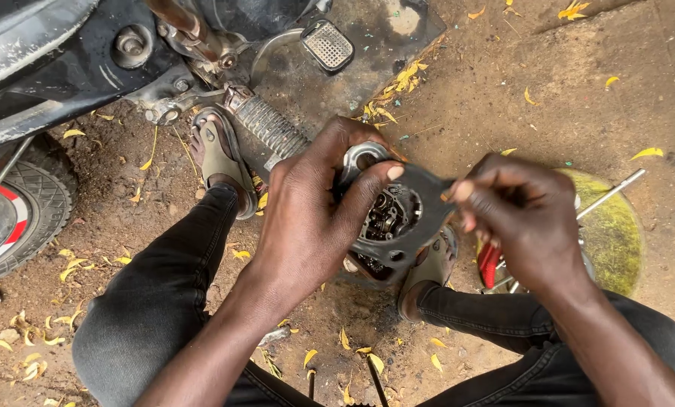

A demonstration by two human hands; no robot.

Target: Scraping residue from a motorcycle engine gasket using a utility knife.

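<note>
**Gasket held over engine part, above dirt ground**

Left hand (pixel 307 218) wrapped around a metal engine part (pixel 383 218), thumb pressed on a thin dark gasket (pixel 420 197) lying across its open face. Right hand (pixel 526 218) pinching the gasket's right edge between thumb and fingertips. Both held between the knees, above sandalled feet (pixel 221 162) on dirt ground (pixel 518 105) strewn with yellow leaves. Motorcycle (pixel 66 60) at upper left, footpeg (pixel 268 124) just behind the left hand. Red-handled tool (pixel 490 264) and a round yellow-green tray (pixel 616 234) under the right hand.
</note>
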